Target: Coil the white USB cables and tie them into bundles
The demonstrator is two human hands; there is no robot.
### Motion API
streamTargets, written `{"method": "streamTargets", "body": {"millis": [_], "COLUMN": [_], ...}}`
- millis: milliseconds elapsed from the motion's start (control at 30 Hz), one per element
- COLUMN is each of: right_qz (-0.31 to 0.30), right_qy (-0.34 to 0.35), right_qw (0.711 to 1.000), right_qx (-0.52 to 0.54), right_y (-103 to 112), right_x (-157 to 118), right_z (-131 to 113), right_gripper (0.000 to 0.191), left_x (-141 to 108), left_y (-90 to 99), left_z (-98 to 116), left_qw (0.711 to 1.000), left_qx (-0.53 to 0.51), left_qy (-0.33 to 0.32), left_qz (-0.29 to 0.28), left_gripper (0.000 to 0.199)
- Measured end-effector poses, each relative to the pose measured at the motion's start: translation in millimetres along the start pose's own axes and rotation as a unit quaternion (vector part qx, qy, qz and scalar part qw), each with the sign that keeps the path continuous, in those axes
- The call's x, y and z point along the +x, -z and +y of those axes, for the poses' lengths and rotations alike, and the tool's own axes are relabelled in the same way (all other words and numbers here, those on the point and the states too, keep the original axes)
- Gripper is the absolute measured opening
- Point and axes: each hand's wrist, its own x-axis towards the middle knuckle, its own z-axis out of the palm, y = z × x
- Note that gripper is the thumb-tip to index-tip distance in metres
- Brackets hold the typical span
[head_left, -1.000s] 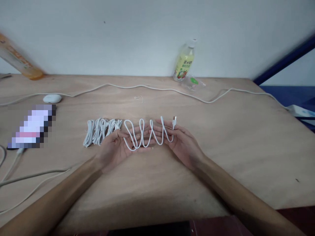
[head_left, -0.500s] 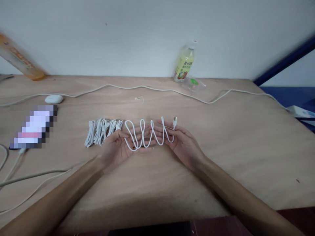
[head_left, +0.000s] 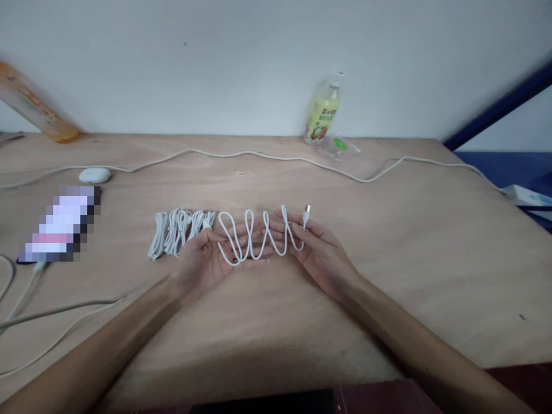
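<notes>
Next to nothing has moved since the earlier frames: the thumb of the right hand (head_left: 321, 250) has slid a little inward by the base of the metal-tipped plug (head_left: 306, 215), while the loops have kept their shape.

The white cable (head_left: 255, 258) is strung out between both hands above the worktop (head_left: 259, 333), in a row of loose, wavy loops lying over the outstretched fingers. The right hand grasps it lightly under the plug, thumb on top, with the plug pointing up and away from the person. The left hand (head_left: 202, 259) is palm up and holds the other end beneath its thumb (what exactly is pinched there is hidden). Just beyond that thumb lie gathered cable bundles (head_left: 159, 233).

As I judge it, the weak point is the middle: nothing visible ties the loops, so if either thumb eased, they could spring wider or slip off the fingers. Pulling the hands apart would draw the waves out; pushing them together unevenly might cross the strands and tangle them. The left hand is also so close to the bundles that a sideways nudge could disturb them. The long cord (head_left: 250, 153) behind is well apart, so snagging there seems unlikely.
</notes>
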Motion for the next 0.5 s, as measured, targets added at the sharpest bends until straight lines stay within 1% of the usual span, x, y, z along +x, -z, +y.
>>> {"method": "streamTargets", "body": {"millis": [167, 267, 400, 500], "right_qz": [0.002, -0.001, -0.005, -0.001], "right_qy": [-0.004, -0.009, -0.006, -0.005], "right_qw": [1.000, 1.000, 1.000, 1.000], "right_qx": [-0.015, -0.019, -0.017, -0.021], "right_y": [0.8, 1.4, 3.0, 3.9], "right_x": [-0.1, -0.7, -0.7, -0.5], "right_z": [0.2, 0.2, 1.8, 2.9], "right_gripper": [0.036, 0.038, 0.037, 0.034], "left_x": [-0.5, -0.5, -0.3, -0.4], "left_y": [-2.7, -4.8, -4.4, -2.8], "left_z": [0.6, 0.7, 0.5, 0.5], "left_qw": [1.000, 1.000, 1.000, 1.000], "left_qx": [-0.005, -0.004, -0.002, -0.003], "left_qy": [0.007, 0.005, 0.004, 0.006], "left_qz": [-0.001, 0.008, 0.017, 0.011], "left_gripper": [0.080, 0.081, 0.079, 0.078]}}
